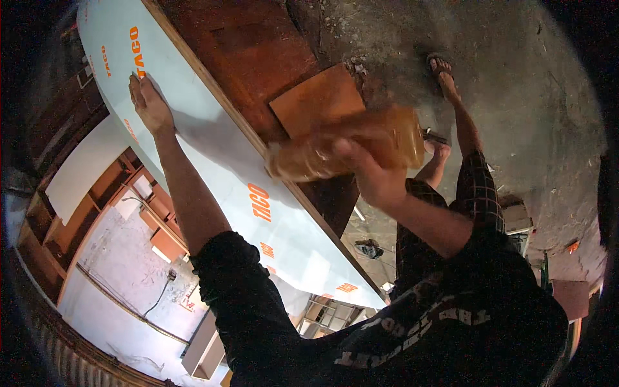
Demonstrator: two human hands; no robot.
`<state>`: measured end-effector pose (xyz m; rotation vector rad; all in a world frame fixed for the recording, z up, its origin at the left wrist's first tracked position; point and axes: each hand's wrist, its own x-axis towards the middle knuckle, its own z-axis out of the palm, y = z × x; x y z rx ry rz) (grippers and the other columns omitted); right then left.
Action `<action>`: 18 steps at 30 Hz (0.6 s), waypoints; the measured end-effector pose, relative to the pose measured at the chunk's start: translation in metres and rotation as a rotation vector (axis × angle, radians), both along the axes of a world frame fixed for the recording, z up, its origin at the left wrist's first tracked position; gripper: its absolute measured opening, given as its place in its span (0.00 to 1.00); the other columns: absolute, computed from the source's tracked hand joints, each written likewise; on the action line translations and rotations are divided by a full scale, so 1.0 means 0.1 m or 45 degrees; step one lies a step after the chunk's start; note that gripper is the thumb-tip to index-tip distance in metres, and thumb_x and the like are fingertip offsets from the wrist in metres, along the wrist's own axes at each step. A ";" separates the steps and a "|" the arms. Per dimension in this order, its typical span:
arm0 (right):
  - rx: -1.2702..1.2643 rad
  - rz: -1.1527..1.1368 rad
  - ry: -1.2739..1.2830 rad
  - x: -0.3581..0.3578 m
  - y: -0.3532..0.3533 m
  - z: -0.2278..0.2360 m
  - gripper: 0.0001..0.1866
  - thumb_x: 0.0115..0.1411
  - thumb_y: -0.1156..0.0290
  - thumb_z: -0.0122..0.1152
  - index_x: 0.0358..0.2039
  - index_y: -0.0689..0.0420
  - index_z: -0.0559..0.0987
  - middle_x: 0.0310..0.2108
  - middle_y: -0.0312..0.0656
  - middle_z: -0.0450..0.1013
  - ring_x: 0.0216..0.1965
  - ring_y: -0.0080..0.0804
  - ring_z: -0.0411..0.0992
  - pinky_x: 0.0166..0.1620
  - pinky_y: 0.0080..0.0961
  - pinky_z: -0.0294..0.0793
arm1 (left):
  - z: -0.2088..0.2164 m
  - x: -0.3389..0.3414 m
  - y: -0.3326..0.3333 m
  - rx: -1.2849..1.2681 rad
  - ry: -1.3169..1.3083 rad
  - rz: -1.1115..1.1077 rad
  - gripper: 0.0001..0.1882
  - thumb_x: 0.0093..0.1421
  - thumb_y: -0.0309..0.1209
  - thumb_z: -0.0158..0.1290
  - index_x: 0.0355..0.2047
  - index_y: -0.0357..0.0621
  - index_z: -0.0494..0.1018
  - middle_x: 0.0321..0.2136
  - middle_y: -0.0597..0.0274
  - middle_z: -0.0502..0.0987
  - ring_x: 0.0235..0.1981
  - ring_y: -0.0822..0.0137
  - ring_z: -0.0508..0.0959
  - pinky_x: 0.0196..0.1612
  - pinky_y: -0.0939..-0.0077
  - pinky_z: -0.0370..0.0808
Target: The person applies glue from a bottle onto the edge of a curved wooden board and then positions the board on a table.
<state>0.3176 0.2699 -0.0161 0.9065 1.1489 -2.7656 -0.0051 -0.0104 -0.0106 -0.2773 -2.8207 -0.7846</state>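
Note:
A long white laminate panel (213, 138) with orange print and a raw wooden edge runs diagonally past me. On its surface lies my left hand (151, 106), palm down with the fingers close together but stretched out, holding nothing. My right hand (377, 174) is wrapped around an amber plastic bottle (348, 145), tilted almost sideways. The bottle's narrower end is over the panel's wooden edge; motion blurs it, so I cannot tell whether they touch or whether the bottle is capped.
Brown boards (319, 100) lie beside the panel's edge. My sandalled foot (442, 68) stands on the stained concrete floor (529, 109). A crumpled dark scrap (369, 248) lies near my legs. Wooden shelving frames (71, 238) stand beyond the panel on the left.

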 end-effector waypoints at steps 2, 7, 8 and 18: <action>-0.054 -0.019 -0.049 0.16 -0.02 -0.08 0.17 0.65 0.67 0.63 0.49 0.64 0.75 0.45 0.44 0.77 0.45 0.33 0.76 0.50 0.32 0.77 | -0.03 0.02 0.03 -0.029 -0.015 0.045 0.34 0.70 0.46 0.40 0.65 0.29 0.59 0.66 0.38 0.60 0.69 0.46 0.58 0.70 0.62 0.52; -0.093 -0.052 -0.086 0.12 -0.02 -0.21 0.17 0.65 0.68 0.63 0.49 0.64 0.75 0.46 0.45 0.76 0.45 0.33 0.76 0.51 0.32 0.76 | -0.05 0.02 0.00 -0.006 -0.011 -0.014 0.35 0.69 0.47 0.40 0.65 0.29 0.59 0.66 0.38 0.60 0.69 0.46 0.57 0.70 0.61 0.52; 0.036 -0.054 -0.015 0.05 0.00 -0.22 0.17 0.64 0.68 0.64 0.49 0.64 0.75 0.46 0.45 0.76 0.45 0.33 0.76 0.51 0.31 0.76 | -0.04 0.04 0.03 -0.075 0.002 -0.003 0.35 0.69 0.47 0.40 0.66 0.29 0.59 0.66 0.37 0.59 0.69 0.45 0.57 0.70 0.60 0.52; 0.300 -0.030 0.008 0.21 0.00 -0.17 0.13 0.62 0.69 0.67 0.43 0.62 0.79 0.39 0.42 0.79 0.39 0.29 0.78 0.44 0.29 0.78 | -0.02 0.04 0.03 -0.017 -0.028 0.036 0.34 0.70 0.47 0.38 0.66 0.31 0.58 0.67 0.37 0.57 0.70 0.45 0.54 0.71 0.59 0.51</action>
